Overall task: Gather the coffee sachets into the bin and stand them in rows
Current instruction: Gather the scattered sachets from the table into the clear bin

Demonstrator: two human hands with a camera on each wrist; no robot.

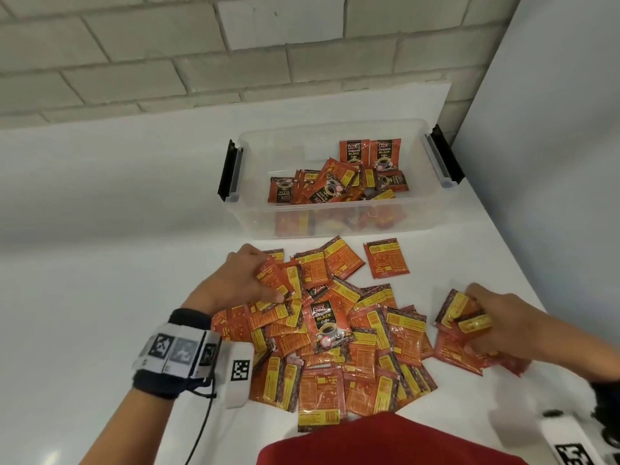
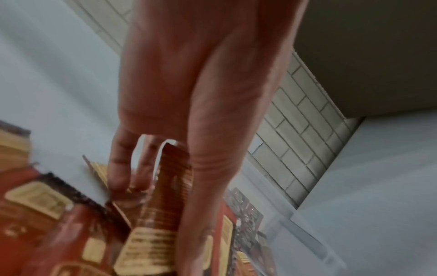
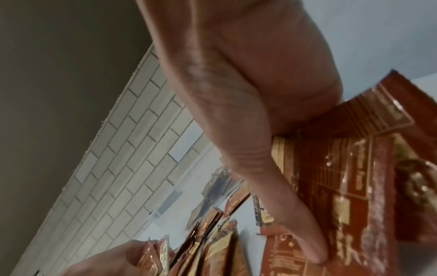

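Both hands reach forward, fingers curled.
The left hand [image 1: 246, 280] pinches sachets [image 1: 273, 278] between thumb and fingers; the right hand [image 1: 500, 318] grips a sachet bundle [image 1: 461, 313].

My white surface [image 1: 100, 263] runs back to a grey brick wall [image 1: 167, 62]. A plain pale panel [image 1: 553, 129] meets that wall at its right end. Nearest me, below the surface's front edge, is my red shirt [image 1: 385, 444].
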